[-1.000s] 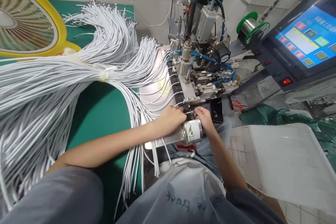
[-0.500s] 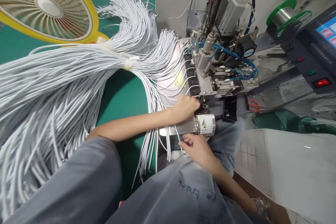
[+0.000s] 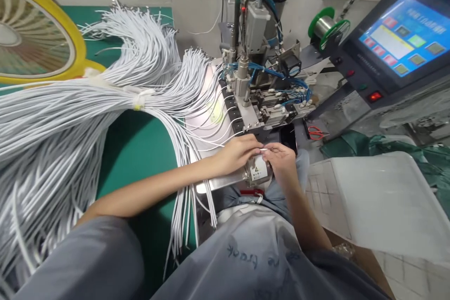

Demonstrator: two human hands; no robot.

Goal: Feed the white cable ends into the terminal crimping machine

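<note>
1. At the far left a yellow-rimmed fan (image 3: 33, 33) stands on the green tabletop (image 3: 137, 150), behind a great bundle of white cables (image 3: 70, 117) that fans out across the mat and is tied near its middle with a pale band.
2. Loose ends of those cables spill over the near edge of the tabletop, and a few run rightward onto the metal plate (image 3: 218, 180) at the front of the machine.
3. The left hand (image 3: 239, 150) reaches in from the left over the plate, its fingers curled close together, pinching one thin white cable (image 3: 214, 143) at its tip.
4. The cable's end lies between the two hands, just in front of the machine's row of black fixtures (image 3: 237, 119) and above a silver cylinder with a warning label (image 3: 259, 172).
5. The right hand (image 3: 283, 159) meets the left one fingertip to fingertip, thumb and forefinger nipped on the same cable end; the rest of its fingers are folded in.
6. Behind the hands stands the machine head (image 3: 256, 70) with blue tubing.
7. Further right lie red-handled scissors (image 3: 316, 132), a green wire spool (image 3: 326, 26), a touchscreen panel (image 3: 404, 40) and, nearer, a white plastic bin (image 3: 386, 201).
</note>
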